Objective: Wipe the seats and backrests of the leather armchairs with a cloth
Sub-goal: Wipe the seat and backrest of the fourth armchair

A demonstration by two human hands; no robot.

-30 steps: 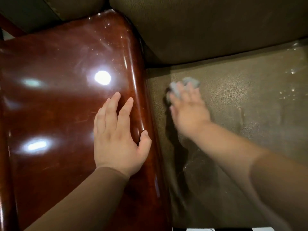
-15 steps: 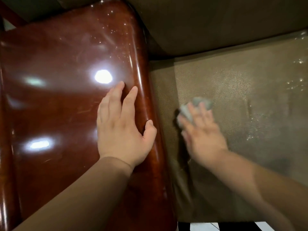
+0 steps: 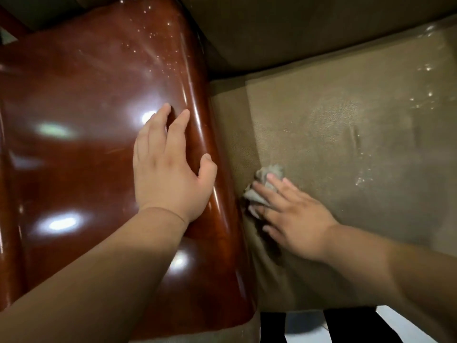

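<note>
Left hand (image 3: 170, 174) spread flat on glossy armrest (image 3: 86, 100); right hand (image 3: 294, 216) presses soft, light, crumpled cloth (image 3: 265, 180) onto seat (image 3: 346, 134); palm it bunched

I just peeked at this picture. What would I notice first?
Probably the big shiny reddish-brown armrest on the left, with bright light spots on it and the left hand resting flat on top. Beside it, the right hand presses a small grey cloth onto the olive leather seat, close to the armrest.
</note>
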